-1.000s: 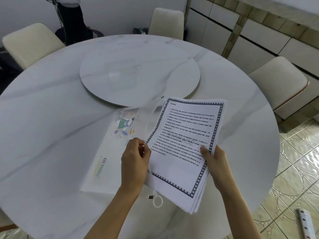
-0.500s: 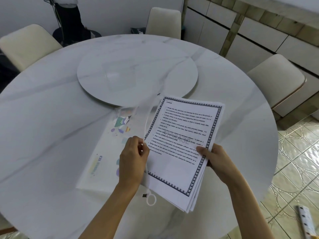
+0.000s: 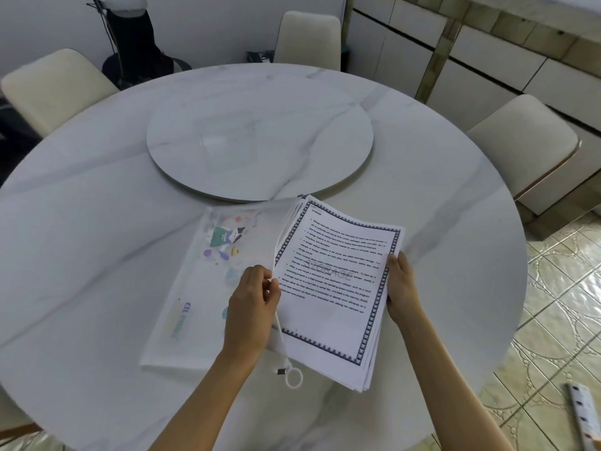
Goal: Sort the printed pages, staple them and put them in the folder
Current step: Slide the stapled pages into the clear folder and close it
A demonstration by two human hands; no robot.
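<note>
I am on the last step: getting the printed pages (image 3: pixel 338 281) into the folder (image 3: pixel 201 288). My left hand (image 3: pixel 252 307) pinches the folder's upper flap between thumb and fingertips and holds the mouth lifted. The rest of the folder lies flat on the table (image 3: pixel 97 222), spreading out beyond my left knuckles. My right hand (image 3: pixel 401 288) grasps the stack by its right edge, fingers curled under it and the thumb at the margin. The pages span the gap between my two hands, and their left edge meets the opening just beside my left thumb. The zip pull ring (image 3: pixel 294 378) dangles below my left wrist.

The next move calls for a steady push leftward from my right fingers. The flap has to stay raised, the stack squared so no sheet catches on the zip track, and the ring clear of the near corner.

Compared with a second ago, the far left corner of the stack now sits under the lifted flap, where before it lay clear of it. The plastic is cloudy, so I cannot say how deep the sheets have gone. My grips are unchanged.
</note>
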